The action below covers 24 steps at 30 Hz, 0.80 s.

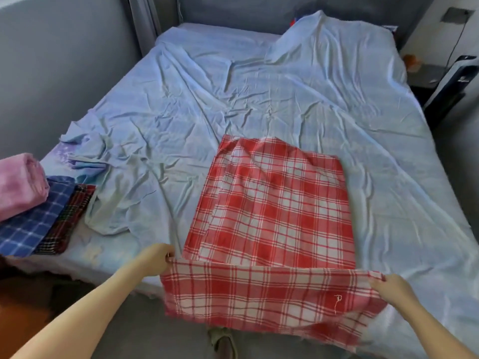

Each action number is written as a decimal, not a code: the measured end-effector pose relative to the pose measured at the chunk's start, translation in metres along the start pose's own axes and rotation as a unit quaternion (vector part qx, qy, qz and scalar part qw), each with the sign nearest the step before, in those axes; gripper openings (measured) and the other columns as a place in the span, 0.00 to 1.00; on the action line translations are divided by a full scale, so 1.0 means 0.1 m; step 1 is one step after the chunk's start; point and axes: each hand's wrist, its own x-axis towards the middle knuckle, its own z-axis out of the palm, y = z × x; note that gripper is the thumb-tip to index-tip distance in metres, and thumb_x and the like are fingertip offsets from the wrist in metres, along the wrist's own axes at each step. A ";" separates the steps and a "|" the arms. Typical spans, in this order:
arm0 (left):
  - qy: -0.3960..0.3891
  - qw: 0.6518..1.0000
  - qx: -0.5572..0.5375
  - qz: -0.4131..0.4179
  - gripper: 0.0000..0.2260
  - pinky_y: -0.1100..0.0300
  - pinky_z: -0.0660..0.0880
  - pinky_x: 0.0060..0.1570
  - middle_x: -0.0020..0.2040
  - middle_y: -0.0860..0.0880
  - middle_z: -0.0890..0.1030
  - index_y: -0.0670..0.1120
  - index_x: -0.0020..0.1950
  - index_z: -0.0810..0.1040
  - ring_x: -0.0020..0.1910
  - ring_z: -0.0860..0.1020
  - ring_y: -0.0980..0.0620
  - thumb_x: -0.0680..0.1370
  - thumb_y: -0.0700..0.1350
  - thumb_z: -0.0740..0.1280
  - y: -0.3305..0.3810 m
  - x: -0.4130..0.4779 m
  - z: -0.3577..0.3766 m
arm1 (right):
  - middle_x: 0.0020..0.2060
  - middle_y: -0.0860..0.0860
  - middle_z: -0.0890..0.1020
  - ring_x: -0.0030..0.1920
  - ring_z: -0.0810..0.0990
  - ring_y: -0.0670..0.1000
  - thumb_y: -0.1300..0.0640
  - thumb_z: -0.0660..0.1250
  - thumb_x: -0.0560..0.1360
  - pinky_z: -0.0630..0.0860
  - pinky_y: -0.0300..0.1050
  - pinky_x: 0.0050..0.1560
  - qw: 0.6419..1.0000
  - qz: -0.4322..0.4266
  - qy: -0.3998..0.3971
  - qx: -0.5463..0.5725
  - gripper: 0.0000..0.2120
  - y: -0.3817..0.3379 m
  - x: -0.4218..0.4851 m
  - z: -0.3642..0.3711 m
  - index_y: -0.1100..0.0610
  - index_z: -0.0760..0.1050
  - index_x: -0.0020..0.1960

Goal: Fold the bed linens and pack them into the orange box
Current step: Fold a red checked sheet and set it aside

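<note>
Our left hand [158,257] and right hand [388,287] each pinch a near corner of the red-and-white checked cotton sheet [272,203]; its length runs straight away from us up the bed [259,86].

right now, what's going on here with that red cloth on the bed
A person is folding a red checked cloth. The left hand and right hand each pinch a near corner, holding that edge lifted, while the rest lies flat on the pale blue sheet. A pink bundle, a blue checked cloth and a dark plaid cloth sit already folded in a stack at the sheet's left edge.
</note>
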 end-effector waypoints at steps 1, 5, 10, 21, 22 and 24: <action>0.000 1.000 -0.017 -0.003 0.06 0.59 0.67 0.39 0.42 0.49 0.77 0.49 0.38 0.70 0.51 0.78 0.44 0.75 0.42 0.60 0.01 0.23 0.02 | 0.51 0.63 0.82 0.53 0.79 0.61 0.52 0.66 0.75 0.72 0.49 0.49 0.999 0.022 0.009 -0.047 0.11 -0.14 0.15 0.06 0.60 0.80 0.48; 0.017 0.989 -0.140 -0.047 0.08 0.60 0.71 0.50 0.54 0.47 0.81 0.49 0.49 0.79 0.54 0.78 0.46 0.76 0.42 0.60 0.12 1.05 0.16 | 0.56 0.59 0.80 0.57 0.78 0.59 0.59 0.60 0.76 0.73 0.49 0.56 0.978 0.011 0.090 -0.185 0.13 -1.07 0.52 0.37 0.59 0.72 0.59; 0.062 0.944 -0.303 -0.116 0.04 0.57 0.68 0.39 0.36 0.47 0.77 0.45 0.39 0.74 0.41 0.76 0.46 0.75 0.42 0.63 0.23 1.87 0.32 | 0.44 0.55 0.83 0.47 0.80 0.59 0.49 0.63 0.77 0.74 0.47 0.45 0.975 -0.205 0.066 -0.045 0.13 -2.80 0.58 1.20 0.58 0.76 0.53; 0.058 0.901 -0.422 -0.078 0.23 0.64 0.55 0.21 0.16 0.52 0.58 0.47 0.26 0.58 0.19 0.60 0.55 0.71 0.43 0.71 0.41 2.64 0.40 | 0.62 0.60 0.75 0.60 0.76 0.59 0.48 0.67 0.74 0.74 0.48 0.51 0.939 -0.247 0.047 -0.237 0.36 -4.72 0.94 2.28 0.66 0.56 0.72; 0.056 0.896 -0.434 -0.073 0.23 0.65 0.54 0.22 0.17 0.53 0.58 0.47 0.26 0.58 0.19 0.59 0.55 0.71 0.43 0.71 0.39 2.64 0.35 | 0.60 0.59 0.77 0.60 0.77 0.59 0.52 0.68 0.74 0.74 0.48 0.52 0.943 -0.247 0.051 -0.217 0.31 -4.74 0.95 2.23 0.66 0.60 0.69; 0.064 0.891 -0.445 -0.059 0.19 0.62 0.57 0.26 0.23 0.54 0.61 0.45 0.28 0.63 0.23 0.60 0.56 0.72 0.43 0.71 0.31 2.62 0.24 | 0.56 0.60 0.79 0.57 0.78 0.61 0.61 0.63 0.74 0.74 0.48 0.50 0.956 -0.250 0.086 -0.125 0.18 -4.78 0.98 2.09 0.66 0.69 0.61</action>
